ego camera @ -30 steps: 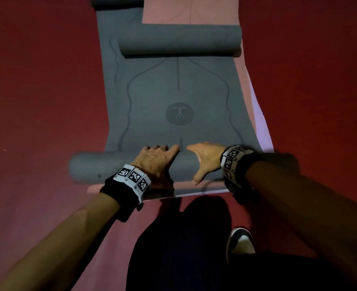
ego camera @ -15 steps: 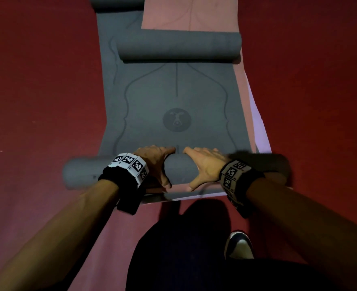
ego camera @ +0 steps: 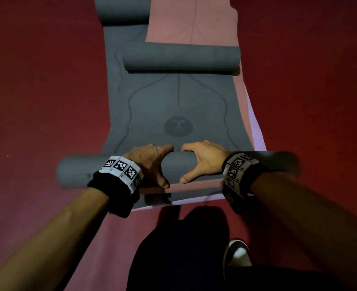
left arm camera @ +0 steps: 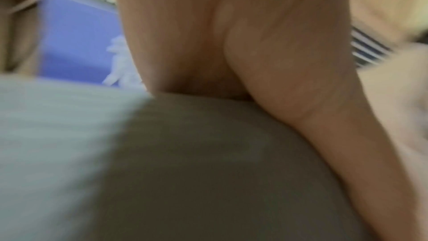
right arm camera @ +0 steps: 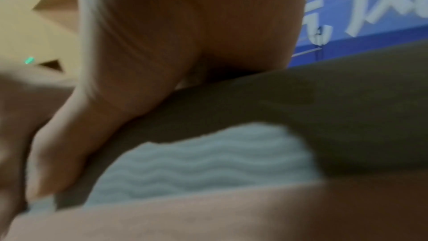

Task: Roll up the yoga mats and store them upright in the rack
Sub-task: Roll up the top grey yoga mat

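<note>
A grey yoga mat (ego camera: 173, 101) lies lengthwise on the floor, with its near end rolled into a thick roll (ego camera: 76, 173). My left hand (ego camera: 152, 162) and right hand (ego camera: 202, 162) grip the middle of this roll side by side, fingers over its far side and thumbs on its near side. The wrist views are blurred: each shows a palm on the grey roll (left arm camera: 208, 171) (right arm camera: 324, 107). The mat's far end is curled into a second roll (ego camera: 179, 58). No rack is in view.
A pink mat (ego camera: 192, 17) and a purple mat (ego camera: 257, 135) lie flat under the grey one. Another grey roll (ego camera: 120, 9) lies at the top left. Red floor (ego camera: 36, 80) spreads on both sides. My dark trousers and a shoe (ego camera: 237, 254) are below.
The near roll has turned forward towards the round logo. Both hands have shifted from lying on top to wrapping over the roll, and have moved closer together.
</note>
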`<move>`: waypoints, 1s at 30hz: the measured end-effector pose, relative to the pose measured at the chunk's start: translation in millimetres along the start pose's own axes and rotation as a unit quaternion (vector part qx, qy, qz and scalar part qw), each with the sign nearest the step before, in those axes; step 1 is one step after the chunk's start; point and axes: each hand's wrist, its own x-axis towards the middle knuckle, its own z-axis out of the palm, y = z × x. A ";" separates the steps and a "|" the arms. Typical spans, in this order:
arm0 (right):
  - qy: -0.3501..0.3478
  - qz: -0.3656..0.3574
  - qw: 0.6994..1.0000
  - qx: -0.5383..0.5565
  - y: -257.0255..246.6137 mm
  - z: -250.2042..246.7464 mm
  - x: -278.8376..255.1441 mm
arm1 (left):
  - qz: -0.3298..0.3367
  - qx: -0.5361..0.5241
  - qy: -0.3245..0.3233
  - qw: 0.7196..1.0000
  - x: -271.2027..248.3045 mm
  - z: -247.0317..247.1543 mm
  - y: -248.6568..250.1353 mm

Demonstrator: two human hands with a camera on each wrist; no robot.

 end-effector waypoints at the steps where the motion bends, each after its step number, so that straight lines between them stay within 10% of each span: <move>1: -0.007 0.004 1.000 0.013 -0.1 -2.6 -0.8 | 0.005 0.018 0.012 1.000 -3.0 1.1 1.4; 13: -0.050 0.021 0.992 0.116 1.5 -0.4 5.5 | 0.014 0.142 0.114 0.983 -9.0 28.9 -3.6; 30: -0.016 -0.017 0.998 -0.057 -14.1 -18.0 0.1 | 0.035 0.031 0.122 0.991 -9.8 16.5 -21.0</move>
